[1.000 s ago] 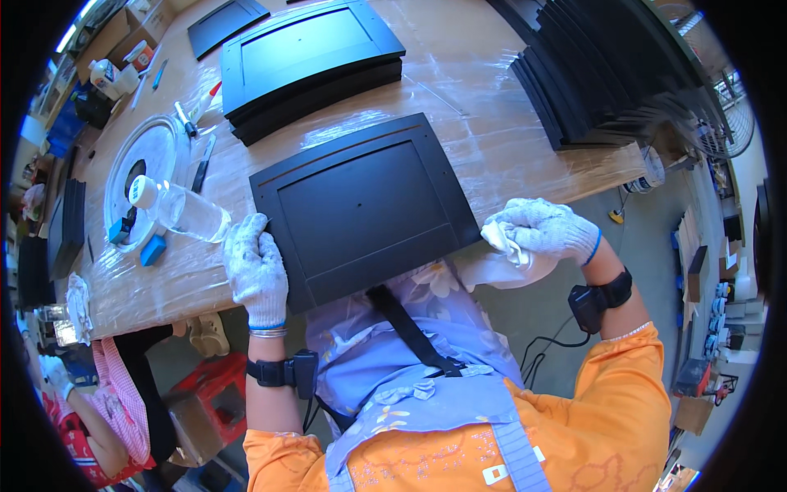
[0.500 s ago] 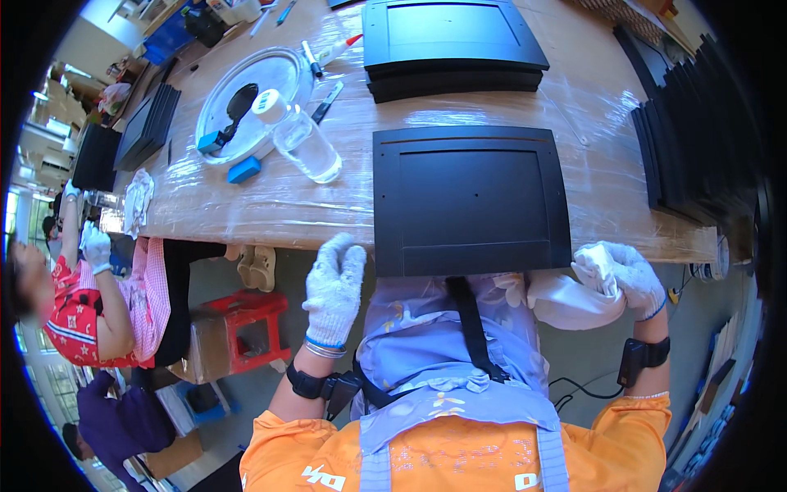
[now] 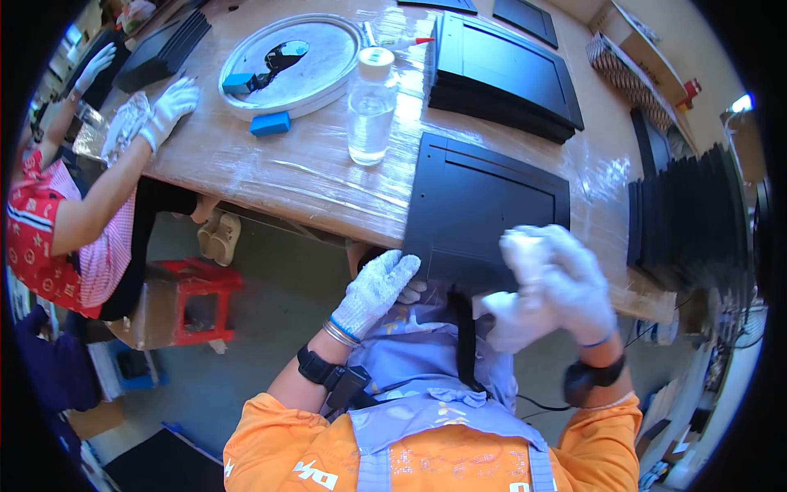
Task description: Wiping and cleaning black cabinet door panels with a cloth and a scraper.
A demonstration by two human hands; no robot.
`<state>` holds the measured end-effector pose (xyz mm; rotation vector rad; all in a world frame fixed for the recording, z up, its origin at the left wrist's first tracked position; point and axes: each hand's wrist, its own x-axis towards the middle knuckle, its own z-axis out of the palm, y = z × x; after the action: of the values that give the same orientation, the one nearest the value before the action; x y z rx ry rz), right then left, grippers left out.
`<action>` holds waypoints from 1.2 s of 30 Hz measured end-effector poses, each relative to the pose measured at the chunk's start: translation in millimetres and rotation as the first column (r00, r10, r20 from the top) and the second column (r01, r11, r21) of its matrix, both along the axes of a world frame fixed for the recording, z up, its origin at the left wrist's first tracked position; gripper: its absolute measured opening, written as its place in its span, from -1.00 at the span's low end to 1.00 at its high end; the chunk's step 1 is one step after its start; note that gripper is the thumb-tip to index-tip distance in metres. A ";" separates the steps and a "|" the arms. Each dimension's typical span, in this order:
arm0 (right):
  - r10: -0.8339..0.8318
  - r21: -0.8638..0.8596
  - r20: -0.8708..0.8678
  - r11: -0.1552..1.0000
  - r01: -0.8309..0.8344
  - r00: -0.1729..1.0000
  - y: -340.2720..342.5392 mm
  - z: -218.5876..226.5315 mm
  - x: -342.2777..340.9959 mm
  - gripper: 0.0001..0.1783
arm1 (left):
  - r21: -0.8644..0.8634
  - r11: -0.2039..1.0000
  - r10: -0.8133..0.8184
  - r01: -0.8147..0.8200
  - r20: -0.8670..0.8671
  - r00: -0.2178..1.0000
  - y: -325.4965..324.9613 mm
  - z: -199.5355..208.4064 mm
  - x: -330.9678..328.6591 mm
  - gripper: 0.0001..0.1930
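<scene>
Black panel (image 3: 484,193) lies just right of the middle of the frame, its far part over the table (image 3: 287,176) and its near edge past the table's edge, close to the purple apron (image 3: 393,348). Its face has a rectangular recess. The left hand (image 3: 377,291), in a pale glove, touches the panel's lower-left corner, fingers pressed together; whether the thumb clamps that corner, I cannot tell. The right hand (image 3: 574,283), also gloved and blurred, is closed on a bunched white cloth (image 3: 512,321) at the panel's lower-right part; whether cloth and panel touch is unclear.

Left of the panel, a clear bottle (image 3: 370,123) with a white cap stands upright. Beside it, toward the upper left, sits a round tray (image 3: 332,70) with a black patch in it; a blue block (image 3: 270,124) lies just below its rim. A stack of black panels (image 3: 508,74) fills the upper right of centre, and dark boards (image 3: 684,217) stand in a row at the right. A co-worker (image 3: 37,217) in a red top is at the left edge, above a red stool (image 3: 215,283).
</scene>
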<state>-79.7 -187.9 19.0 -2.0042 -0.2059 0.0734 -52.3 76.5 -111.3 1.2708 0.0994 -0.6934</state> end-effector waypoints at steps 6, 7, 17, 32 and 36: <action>0.342 -0.829 0.187 0.558 -0.039 0.921 105.7 -48.0 28.7 -0.68 | 0.104 0.994 -0.028 -0.018 0.426 0.904 -0.6 -31.7 -3.6 -0.63; 0.320 -0.835 0.114 0.543 -0.083 0.941 107.4 -46.6 26.8 -0.71 | 0.115 0.993 -0.030 -0.019 0.405 0.914 -0.4 -32.5 -2.8 -0.62; 0.436 -0.863 0.129 0.492 -0.116 0.890 108.1 -46.2 44.0 -0.52 | 0.224 0.973 -0.136 0.052 0.379 0.915 2.0 -26.9 0.1 -0.64; 0.339 -0.777 0.031 0.600 -0.191 0.940 96.2 -44.6 69.4 -0.51 | 0.144 0.977 -0.164 0.158 0.032 0.986 -0.3 -12.3 -3.2 -0.66; 0.413 -0.811 0.000 0.533 -0.242 0.911 87.9 -48.1 45.7 -0.49 | 0.152 0.986 -0.091 0.065 0.172 0.981 -3.0 -22.4 -7.9 -0.67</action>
<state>-34.0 -100.0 -29.1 -2.8663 -0.8125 0.2540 -60.3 73.5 -133.8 1.4787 -0.0480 -0.6455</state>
